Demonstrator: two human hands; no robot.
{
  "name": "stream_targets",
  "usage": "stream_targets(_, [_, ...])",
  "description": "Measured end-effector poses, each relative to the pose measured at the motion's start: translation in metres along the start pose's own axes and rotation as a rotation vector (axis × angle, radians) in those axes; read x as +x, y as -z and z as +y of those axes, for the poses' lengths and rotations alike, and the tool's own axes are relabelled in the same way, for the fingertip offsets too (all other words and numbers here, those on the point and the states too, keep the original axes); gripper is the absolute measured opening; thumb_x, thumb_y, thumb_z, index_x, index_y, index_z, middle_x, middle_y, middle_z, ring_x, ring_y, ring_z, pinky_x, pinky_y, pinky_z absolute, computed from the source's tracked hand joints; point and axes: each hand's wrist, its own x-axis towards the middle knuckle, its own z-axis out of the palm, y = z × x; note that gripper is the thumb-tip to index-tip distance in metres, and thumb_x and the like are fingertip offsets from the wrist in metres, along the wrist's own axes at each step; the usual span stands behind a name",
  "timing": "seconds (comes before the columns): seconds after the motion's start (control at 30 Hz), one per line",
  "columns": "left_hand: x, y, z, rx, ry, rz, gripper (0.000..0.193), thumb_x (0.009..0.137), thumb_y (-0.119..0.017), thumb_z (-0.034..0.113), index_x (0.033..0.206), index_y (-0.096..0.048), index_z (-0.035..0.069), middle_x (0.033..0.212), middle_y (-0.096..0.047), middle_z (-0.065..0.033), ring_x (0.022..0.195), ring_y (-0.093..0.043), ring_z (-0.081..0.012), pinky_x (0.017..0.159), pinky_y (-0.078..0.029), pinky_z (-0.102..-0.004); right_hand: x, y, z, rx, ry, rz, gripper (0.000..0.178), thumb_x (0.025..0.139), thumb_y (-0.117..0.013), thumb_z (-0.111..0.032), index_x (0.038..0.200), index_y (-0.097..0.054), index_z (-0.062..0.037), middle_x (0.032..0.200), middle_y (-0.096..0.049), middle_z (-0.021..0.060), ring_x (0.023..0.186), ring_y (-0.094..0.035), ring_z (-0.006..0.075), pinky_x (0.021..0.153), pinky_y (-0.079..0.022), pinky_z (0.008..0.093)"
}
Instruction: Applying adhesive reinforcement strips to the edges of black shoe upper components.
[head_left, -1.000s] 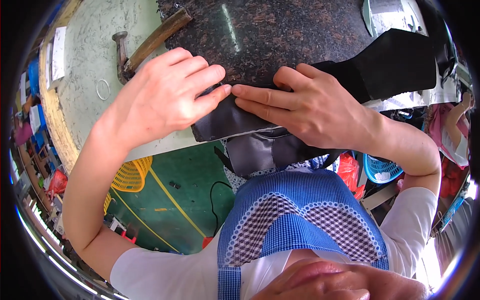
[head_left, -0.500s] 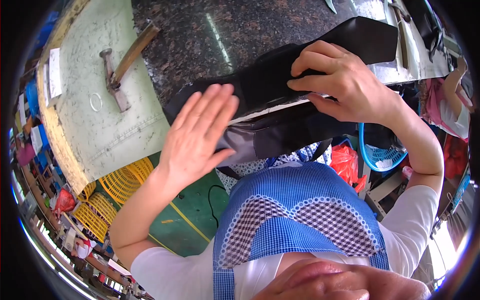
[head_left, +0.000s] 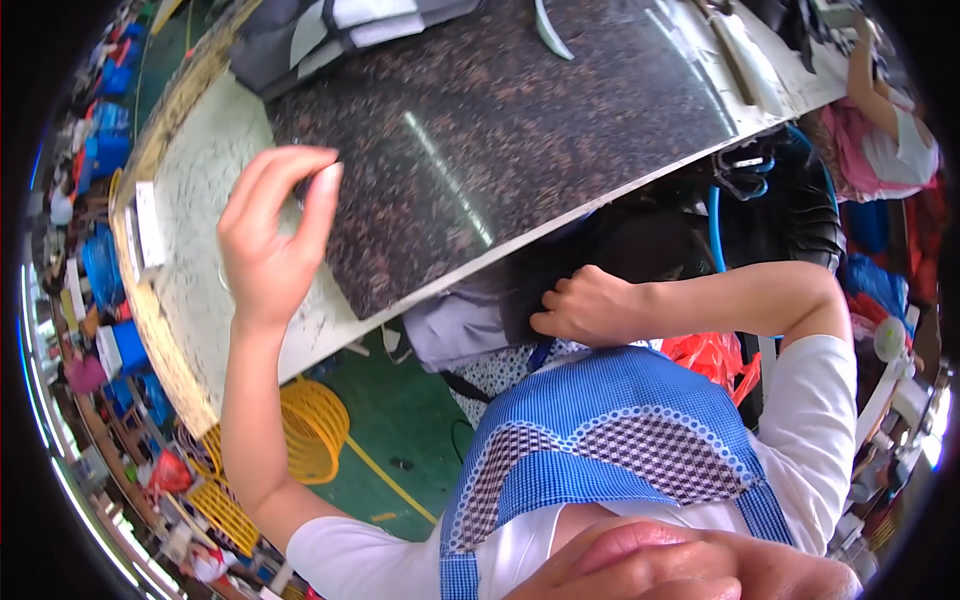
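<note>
My left hand [head_left: 275, 225] is raised over the left part of the table, near the slab's edge. Its fingers are curled, with the thumb tip close against the fingertips, and nothing shows between them. My right hand [head_left: 590, 308] is closed low in front of my apron, just below the table edge, gripping a piece of black material. A grey piece of material [head_left: 460, 325] hangs beside it over my lap, and its far part is lost in shadow under the table. On the far left of the slab lies a folded dark grey and white piece [head_left: 350, 35].
A polished dark stone slab [head_left: 480, 140] lies on the pale worktable [head_left: 190, 215]. A curved pale strip [head_left: 550, 30] is at the slab's far edge. Yellow baskets [head_left: 310, 430] and a red plastic bag [head_left: 705, 355] are below. Another person [head_left: 880, 140] is at the right.
The long black piece has left the slab. My left hand has moved left and curled; my right hand has dropped below the table edge. The folded grey piece now shows; the hammer does not.
</note>
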Motion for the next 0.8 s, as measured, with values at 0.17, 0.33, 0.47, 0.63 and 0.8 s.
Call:
stream_targets(0.17, [0.106,-0.038,-0.065,0.552,-0.423,0.06,0.052,0.088,-0.077,0.019,0.137,-0.061,0.013,0.144,-0.056,-0.0114,0.132,-0.055,-0.0332,0.11,-0.044,-0.0436,-0.006,0.074,0.012,0.401,-0.024,0.339,0.028,0.096,-0.071,-0.032,0.099,-0.062,-0.0058,0.085,-0.064,0.0121,0.082,-0.069,0.0324,0.07,-0.055,0.0442])
stream_targets(0.33, [0.129,-0.003,-0.118,0.178,-0.184,-0.171,0.048,0.085,-0.081,0.01,0.13,-0.067,0.007,0.13,-0.069,-0.0131,0.118,-0.067,-0.0302,0.102,-0.052,-0.0376,-0.07,0.133,0.122,0.101,-0.461,0.837,0.02,0.093,-0.075,-0.018,0.105,-0.069,-0.0035,0.09,-0.068,0.0074,0.082,-0.068,0.0216,0.075,-0.057,0.0367])
stream_targets(0.47, [0.14,-0.012,-0.119,0.261,-0.186,0.001,0.038,0.091,-0.074,0.005,0.128,-0.069,0.006,0.132,-0.07,-0.0127,0.123,-0.067,-0.0271,0.102,-0.052,-0.0366,-0.19,0.125,0.253,-0.089,-1.072,0.923,0.024,0.103,-0.064,-0.022,0.113,-0.072,-0.0018,0.107,-0.074,0.0077,0.087,-0.069,0.0164,0.081,-0.057,0.0326])
stream_targets(0.63, [0.148,0.023,-0.088,0.563,-0.35,0.562,0.034,0.092,-0.07,-0.004,0.122,-0.077,0.011,0.115,-0.071,-0.0087,0.1,-0.068,-0.022,0.088,-0.056,-0.0349,-0.122,0.126,0.292,-0.434,-0.617,1.181,0.026,0.088,-0.074,-0.027,0.096,-0.076,-0.0023,0.085,-0.073,0.0173,0.082,-0.072,0.0336,0.074,-0.056,0.0423])
stream_targets(0.8, [0.066,-0.068,0.023,0.653,-0.601,0.256,0.009,0.09,-0.075,0.01,0.083,-0.07,0.009,0.086,-0.064,-0.0036,0.081,-0.063,-0.0217,0.072,-0.052,-0.0364,-0.112,0.176,0.249,0.97,-0.685,1.436,0.026,0.104,-0.064,-0.025,0.105,-0.069,0.0011,0.099,-0.074,0.0083,0.087,-0.071,0.017,0.079,-0.058,0.0312])
